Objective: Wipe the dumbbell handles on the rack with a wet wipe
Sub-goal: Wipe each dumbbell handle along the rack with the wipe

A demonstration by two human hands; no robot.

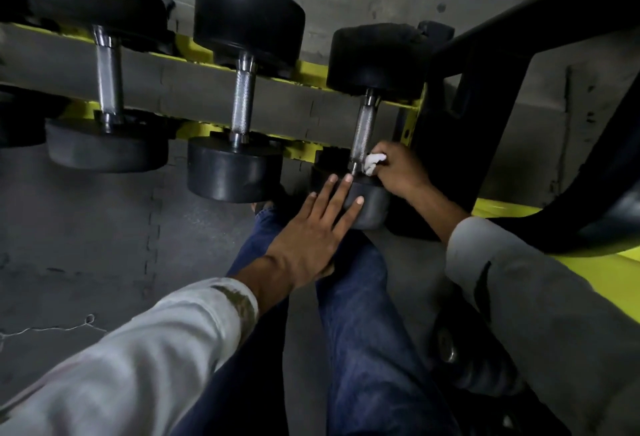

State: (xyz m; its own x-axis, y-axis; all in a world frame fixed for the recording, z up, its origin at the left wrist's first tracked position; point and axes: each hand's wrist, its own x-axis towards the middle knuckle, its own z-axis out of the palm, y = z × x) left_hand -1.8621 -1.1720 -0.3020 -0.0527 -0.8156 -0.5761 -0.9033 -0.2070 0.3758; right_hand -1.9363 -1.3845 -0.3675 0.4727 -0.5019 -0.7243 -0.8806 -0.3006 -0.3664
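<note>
A: Head view. Hands?
B: Right hand, right of centre, pinched a balled wet wipe against the near end of the rightmost dumbbell handle. Left hand spread flat, fingers straight, pressed on the near weight head.
A: Rack?
B: Yellow rack ran across the upper frame. Middle handle and left handle sat further left, no hand on either.
A: Best way for this step?
B: Judged: needed the wipe opened and wrapped round the knurling, swept the full length toward the far head, then twisted to catch the underside. Needed firm left-hand bracing against roll.
</note>
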